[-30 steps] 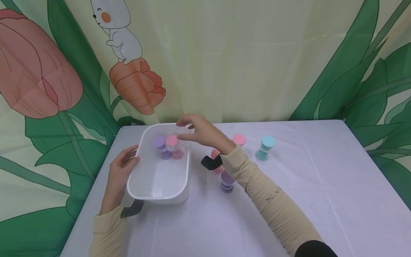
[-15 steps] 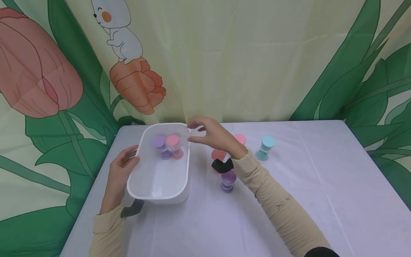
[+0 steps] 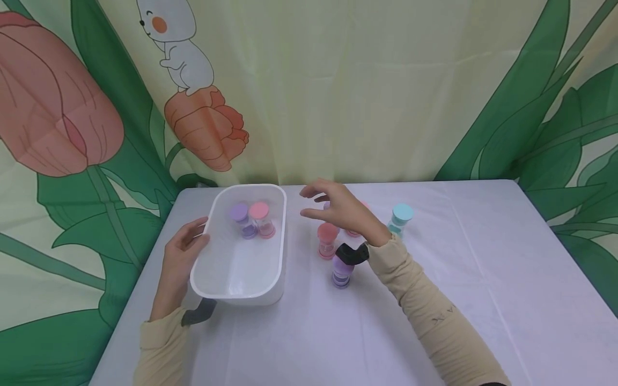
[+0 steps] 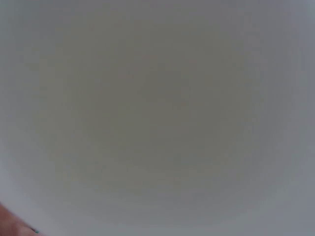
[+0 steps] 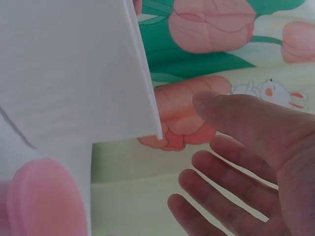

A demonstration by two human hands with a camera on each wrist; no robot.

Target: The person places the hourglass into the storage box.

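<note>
Hourglasses (image 3: pixel 241 214): 2 (purple, pink) upright side by side in white bin (image 3: pixel 236 273); 5 on white table (image 3: pixel 434 300) to its right, some partly hidden by right hand (image 3: pixel 340 208). Right fingers spread, thumb apart. Left hand (image 3: pixel 182 254) at bin's left rim, can't tell if its fingers pinch it
</note>
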